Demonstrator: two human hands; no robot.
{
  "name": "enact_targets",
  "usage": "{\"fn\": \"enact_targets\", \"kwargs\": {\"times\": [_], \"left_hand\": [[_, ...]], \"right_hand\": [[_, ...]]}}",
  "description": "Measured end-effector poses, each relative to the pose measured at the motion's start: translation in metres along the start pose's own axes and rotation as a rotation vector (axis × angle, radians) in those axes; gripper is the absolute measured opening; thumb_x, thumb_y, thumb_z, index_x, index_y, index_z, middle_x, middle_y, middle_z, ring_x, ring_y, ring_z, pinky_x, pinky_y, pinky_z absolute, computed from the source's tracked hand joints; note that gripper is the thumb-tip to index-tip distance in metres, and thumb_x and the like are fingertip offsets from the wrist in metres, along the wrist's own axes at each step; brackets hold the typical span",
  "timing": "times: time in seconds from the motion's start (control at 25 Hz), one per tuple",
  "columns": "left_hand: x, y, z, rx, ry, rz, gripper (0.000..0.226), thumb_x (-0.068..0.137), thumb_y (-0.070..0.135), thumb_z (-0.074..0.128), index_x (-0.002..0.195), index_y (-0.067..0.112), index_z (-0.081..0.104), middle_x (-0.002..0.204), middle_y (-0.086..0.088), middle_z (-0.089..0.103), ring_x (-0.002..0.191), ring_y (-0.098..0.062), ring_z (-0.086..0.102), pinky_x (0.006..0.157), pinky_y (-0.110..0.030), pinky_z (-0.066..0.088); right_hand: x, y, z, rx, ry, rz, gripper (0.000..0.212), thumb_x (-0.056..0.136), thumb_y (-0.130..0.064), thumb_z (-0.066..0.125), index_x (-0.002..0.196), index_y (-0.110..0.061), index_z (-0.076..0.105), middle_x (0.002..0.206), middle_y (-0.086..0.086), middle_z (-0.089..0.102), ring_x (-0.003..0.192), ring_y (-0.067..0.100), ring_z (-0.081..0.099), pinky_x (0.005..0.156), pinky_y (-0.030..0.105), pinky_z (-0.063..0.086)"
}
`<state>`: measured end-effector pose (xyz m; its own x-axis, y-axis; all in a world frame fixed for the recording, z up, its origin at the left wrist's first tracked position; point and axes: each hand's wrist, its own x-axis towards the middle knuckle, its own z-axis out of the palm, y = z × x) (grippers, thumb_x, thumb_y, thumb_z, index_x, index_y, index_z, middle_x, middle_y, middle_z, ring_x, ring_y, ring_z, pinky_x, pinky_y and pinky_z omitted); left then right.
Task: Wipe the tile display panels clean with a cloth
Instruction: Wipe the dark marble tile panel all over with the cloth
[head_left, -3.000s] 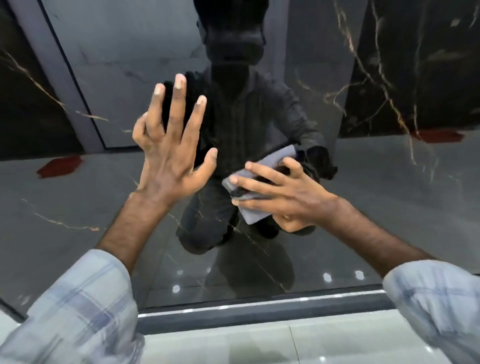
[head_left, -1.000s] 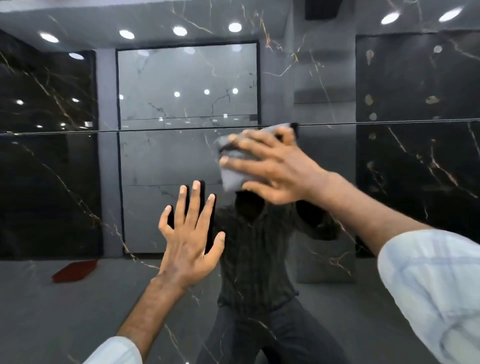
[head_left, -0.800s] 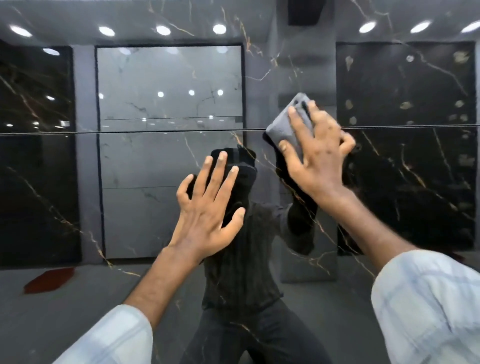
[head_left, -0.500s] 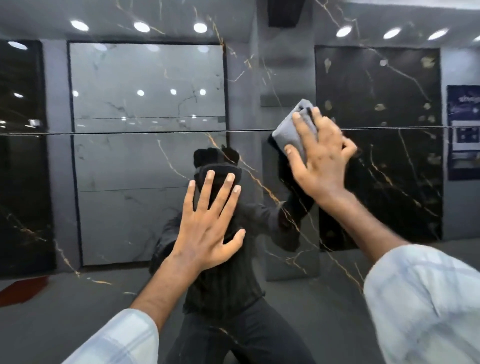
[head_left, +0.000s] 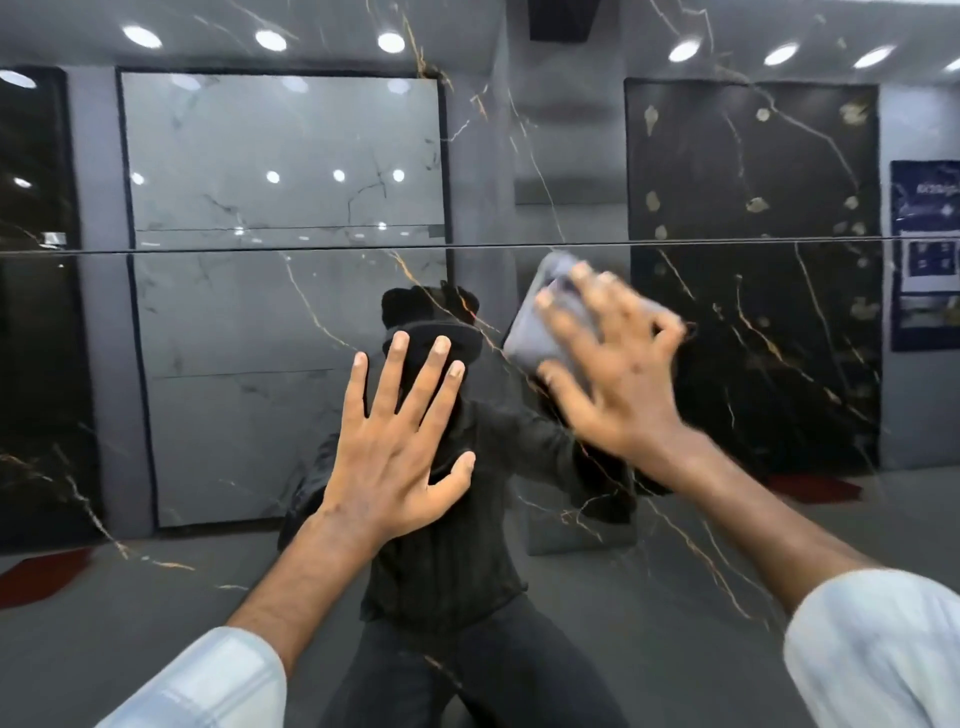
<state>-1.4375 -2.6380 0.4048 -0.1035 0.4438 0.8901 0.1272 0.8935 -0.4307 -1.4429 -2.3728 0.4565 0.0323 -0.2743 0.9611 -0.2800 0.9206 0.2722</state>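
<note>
A glossy dark tile panel (head_left: 769, 525) with gold veins fills the view and mirrors the room and a crouching person. My left hand (head_left: 395, 452) lies flat on the panel at the centre, fingers spread and straight. Up and to its right, my right hand (head_left: 623, 384) presses a folded grey cloth (head_left: 532, 332) against the panel with splayed fingers; this hand is blurred by motion. The cloth sits just below the thin horizontal seam (head_left: 208, 251) between the lower and upper panel.
The reflections show light grey marble slabs (head_left: 280, 156), a black gold-flecked slab (head_left: 753, 182), ceiling spotlights and a blue poster (head_left: 927, 249) at the right edge. Red marks (head_left: 41, 574) appear on the mirrored floor at the lower left and right.
My right hand has slid the cloth down from across the seam to just below it, and its fingers are spread wider. The left hand stays flat on the panel.
</note>
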Motion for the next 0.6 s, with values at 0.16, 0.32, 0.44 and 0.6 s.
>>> {"fn": "enact_targets", "kwargs": {"times": [0.16,0.32,0.44,0.6], "left_hand": [[-0.001,0.000,0.001,0.000,-0.005,-0.005,0.088,0.090,0.053,0.057,0.161,0.007,0.035,0.172,-0.013,0.022,0.158,-0.046,0.014,0.123,-0.071,0.014],[-0.002,-0.001,0.002,-0.006,0.008,-0.001,0.087,0.091,0.053,0.055,0.162,0.007,0.034,0.172,-0.013,0.021,0.158,-0.046,0.013,0.124,-0.070,0.012],[-0.003,0.003,0.001,-0.006,-0.005,-0.021,0.087,0.093,0.051,0.053,0.163,0.005,0.030,0.172,-0.017,0.018,0.158,-0.049,0.011,0.123,-0.072,0.009],[-0.038,0.038,0.001,-0.100,-0.072,0.098,0.087,0.089,0.053,0.055,0.160,0.005,0.038,0.172,-0.018,0.017,0.158,-0.048,0.010,0.117,-0.081,0.000]], "right_hand": [[-0.006,0.028,-0.006,-0.003,-0.065,-0.278,0.061,0.095,-0.048,0.062,0.153,-0.034,0.051,0.165,0.006,0.038,0.149,0.029,0.040,0.100,0.055,0.031],[0.011,0.031,-0.005,-0.022,0.148,0.367,0.059,0.096,-0.048,0.057,0.153,-0.034,0.049,0.165,0.003,0.038,0.147,0.026,0.039,0.103,0.053,0.030],[-0.051,-0.014,0.003,0.011,0.059,0.202,0.064,0.094,-0.049,0.058,0.155,-0.033,0.047,0.168,0.005,0.033,0.152,0.029,0.034,0.103,0.056,0.032],[-0.122,-0.018,-0.004,0.051,-0.144,-0.304,0.060,0.093,-0.049,0.063,0.151,-0.034,0.054,0.164,0.008,0.039,0.152,0.030,0.036,0.099,0.058,0.035]]}}
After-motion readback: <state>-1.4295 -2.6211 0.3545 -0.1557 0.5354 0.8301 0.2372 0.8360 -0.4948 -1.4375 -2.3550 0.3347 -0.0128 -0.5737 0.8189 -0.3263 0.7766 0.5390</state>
